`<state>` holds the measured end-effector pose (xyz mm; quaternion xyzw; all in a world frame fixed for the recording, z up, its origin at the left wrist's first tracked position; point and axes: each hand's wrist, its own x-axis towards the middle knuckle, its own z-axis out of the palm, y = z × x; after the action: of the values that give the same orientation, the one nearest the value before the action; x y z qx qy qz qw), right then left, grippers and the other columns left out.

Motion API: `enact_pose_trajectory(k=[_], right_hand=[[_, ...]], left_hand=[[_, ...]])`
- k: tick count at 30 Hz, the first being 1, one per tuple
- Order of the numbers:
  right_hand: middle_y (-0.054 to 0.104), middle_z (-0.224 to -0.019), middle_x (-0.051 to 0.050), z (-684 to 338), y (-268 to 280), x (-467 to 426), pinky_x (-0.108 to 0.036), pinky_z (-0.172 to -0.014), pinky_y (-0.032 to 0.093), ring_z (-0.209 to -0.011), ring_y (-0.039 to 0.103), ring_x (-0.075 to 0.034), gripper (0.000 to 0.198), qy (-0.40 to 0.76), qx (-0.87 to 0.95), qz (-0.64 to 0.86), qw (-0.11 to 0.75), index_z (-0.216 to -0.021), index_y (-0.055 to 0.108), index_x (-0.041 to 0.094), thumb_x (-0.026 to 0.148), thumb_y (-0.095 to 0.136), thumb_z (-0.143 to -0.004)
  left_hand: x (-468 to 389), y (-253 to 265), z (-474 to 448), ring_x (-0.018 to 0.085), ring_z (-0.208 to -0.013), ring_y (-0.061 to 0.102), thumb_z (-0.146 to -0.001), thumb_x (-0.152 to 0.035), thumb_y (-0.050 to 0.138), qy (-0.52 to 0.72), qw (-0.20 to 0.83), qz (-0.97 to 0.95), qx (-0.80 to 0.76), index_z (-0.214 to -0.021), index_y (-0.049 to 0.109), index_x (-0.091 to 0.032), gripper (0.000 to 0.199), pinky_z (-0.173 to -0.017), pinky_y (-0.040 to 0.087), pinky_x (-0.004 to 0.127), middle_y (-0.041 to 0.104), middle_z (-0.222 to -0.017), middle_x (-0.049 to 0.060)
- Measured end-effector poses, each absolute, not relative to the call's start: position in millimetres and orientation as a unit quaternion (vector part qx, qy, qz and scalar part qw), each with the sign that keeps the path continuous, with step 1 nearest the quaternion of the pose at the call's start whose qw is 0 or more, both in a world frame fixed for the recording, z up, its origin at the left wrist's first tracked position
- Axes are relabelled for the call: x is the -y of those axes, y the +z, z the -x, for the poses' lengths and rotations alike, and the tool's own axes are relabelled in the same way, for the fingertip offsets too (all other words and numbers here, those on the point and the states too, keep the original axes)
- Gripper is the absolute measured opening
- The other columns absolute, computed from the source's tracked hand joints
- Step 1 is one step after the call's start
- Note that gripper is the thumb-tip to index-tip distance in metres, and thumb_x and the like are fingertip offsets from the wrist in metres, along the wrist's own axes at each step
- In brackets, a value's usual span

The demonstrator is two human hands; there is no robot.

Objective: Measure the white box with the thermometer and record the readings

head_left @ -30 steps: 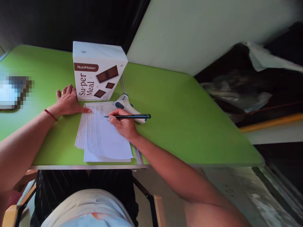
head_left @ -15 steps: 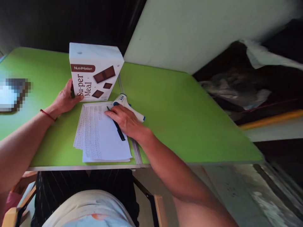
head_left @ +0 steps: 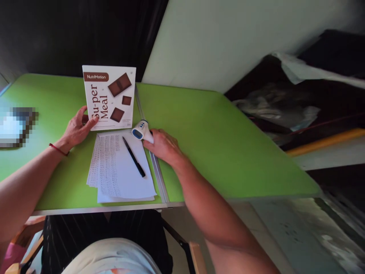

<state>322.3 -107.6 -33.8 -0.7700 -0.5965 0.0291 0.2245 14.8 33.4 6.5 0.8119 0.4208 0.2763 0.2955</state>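
My left hand point(head_left: 79, 128) grips the lower left edge of a white box point(head_left: 110, 101) printed "NutriMotion Su-per Meal", thumb on the front, other fingers behind it. The box stands upright on the green table. With fingers wrapped round its handle, my right hand point(head_left: 165, 144) holds a white and blue infrared thermometer point(head_left: 142, 129), its small screen towards me. Sheets of paper point(head_left: 125, 167) with handwritten columns lie in front of the box. On them rests a black pen point(head_left: 134, 156), which neither hand touches.
The green table point(head_left: 216, 152) has a metal seam point(head_left: 159, 179) beside the papers. A blurred-out object point(head_left: 14, 127) lies at the far left. A pale wall point(head_left: 205, 42) rises behind, and a cluttered dark shelf point(head_left: 285, 106) is at the right.
My right hand has left the pen and papers, moved right and taken hold of the thermometer's handle. The box has tilted back, so its top face no longer shows.
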Motion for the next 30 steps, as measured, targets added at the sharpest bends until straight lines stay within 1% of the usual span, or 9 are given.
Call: enact_pose_trajectory(k=[2,6,8,11,13,16,20,24,30], right_hand=[[0.072,-0.086,-0.008,-323.0,-29.9,104.9,-0.039,-0.069,0.052,-0.075,0.066,-0.026,0.018,0.069,0.571,0.763,0.295,-0.089,0.068,0.024,0.032,0.083,-0.084],[0.071,-0.087,-0.003,-304.9,-17.1,104.9,-0.037,-0.068,0.054,-0.076,0.064,-0.022,0.03,0.173,0.537,0.632,0.532,-0.099,0.066,0.026,0.051,0.077,-0.086],[0.066,-0.081,-0.001,-288.7,-14.2,107.5,-0.036,-0.067,0.054,-0.072,0.061,-0.02,0.035,0.263,0.539,0.555,0.576,-0.094,0.063,0.027,0.06,0.07,-0.09],[0.061,-0.076,0.001,-265.9,-17.1,110.9,-0.035,-0.063,0.051,-0.066,0.057,-0.018,0.045,0.384,0.543,0.496,0.559,-0.091,0.062,0.027,0.071,0.068,-0.091],[0.059,-0.074,0.002,-256.4,-21.4,111.6,-0.033,-0.061,0.049,-0.065,0.055,-0.016,0.048,0.423,0.533,0.484,0.551,-0.089,0.061,0.026,0.074,0.072,-0.087],[0.056,-0.072,0.004,-251.1,-26.0,111.1,-0.032,-0.06,0.046,-0.064,0.052,-0.015,0.05,0.432,0.501,0.498,0.561,-0.085,0.061,0.026,0.073,0.075,-0.083],[0.056,-0.071,0.004,-250.2,-25.6,110.6,-0.032,-0.057,0.045,-0.062,0.053,-0.015,0.051,0.449,0.48,0.51,0.554,-0.081,0.06,0.026,0.074,0.078,-0.079],[0.058,-0.072,0.003,-249.8,-22.2,111.6,-0.032,-0.058,0.046,-0.065,0.055,-0.016,0.052,0.446,0.504,0.502,0.544,-0.082,0.061,0.026,0.074,0.08,-0.079],[0.063,-0.071,0.003,-250.6,-18.7,115.3,-0.032,-0.059,0.047,-0.065,0.056,-0.016,0.057,0.46,0.54,0.469,0.526,-0.083,0.061,0.026,0.077,0.087,-0.077]], left_hand=[[-31.3,9.4,-15.1,0.038,-0.121,0.076,-0.092,-0.092,0.051,0.285,0.296,-0.804,-0.429,-0.156,0.059,-0.025,0.093,-0.102,0.062,0.057,0.082,-0.127,0.013],[-28.3,12.2,-16.8,0.038,-0.117,0.076,-0.092,-0.091,0.052,0.284,0.292,-0.801,-0.437,-0.145,0.067,-0.025,0.086,-0.099,0.061,0.056,0.082,-0.123,0.012],[-26.4,12.0,-18.2,0.037,-0.111,0.077,-0.092,-0.089,0.054,0.285,0.299,-0.8,-0.435,-0.142,0.068,-0.023,0.084,-0.095,0.061,0.054,0.083,-0.122,0.013],[-23.5,10.4,-20.7,0.035,-0.104,0.078,-0.092,-0.084,0.058,0.286,0.309,-0.802,-0.424,-0.141,0.068,-0.021,0.081,-0.089,0.061,0.051,0.083,-0.122,0.014],[-22.8,8.6,-22.3,0.033,-0.103,0.078,-0.092,-0.08,0.06,0.285,0.312,-0.81,-0.407,-0.139,0.067,-0.022,0.075,-0.085,0.062,0.046,0.083,-0.122,0.013],[-24.1,5.8,-24.0,0.029,-0.099,0.078,-0.095,-0.073,0.059,0.287,0.308,-0.826,-0.374,-0.136,0.067,-0.022,0.066,-0.079,0.061,0.039,0.084,-0.12,0.012],[-27.0,3.7,-24.6,0.027,-0.091,0.077,-0.099,-0.07,0.057,0.286,0.29,-0.838,-0.364,-0.132,0.068,-0.02,0.061,-0.076,0.059,0.036,0.084,-0.113,0.011],[-29.3,2.1,-24.0,0.027,-0.093,0.076,-0.101,-0.071,0.054,0.29,0.275,-0.843,-0.361,-0.131,0.07,-0.02,0.061,-0.078,0.059,0.036,0.083,-0.114,0.01],[-35.7,-2.4,-20.4,0.029,-0.096,0.077,-0.102,-0.081,0.047,0.282,0.284,-0.852,-0.336,-0.119,0.071,-0.021,0.066,-0.079,0.059,0.038,0.083,-0.113,0.011]])
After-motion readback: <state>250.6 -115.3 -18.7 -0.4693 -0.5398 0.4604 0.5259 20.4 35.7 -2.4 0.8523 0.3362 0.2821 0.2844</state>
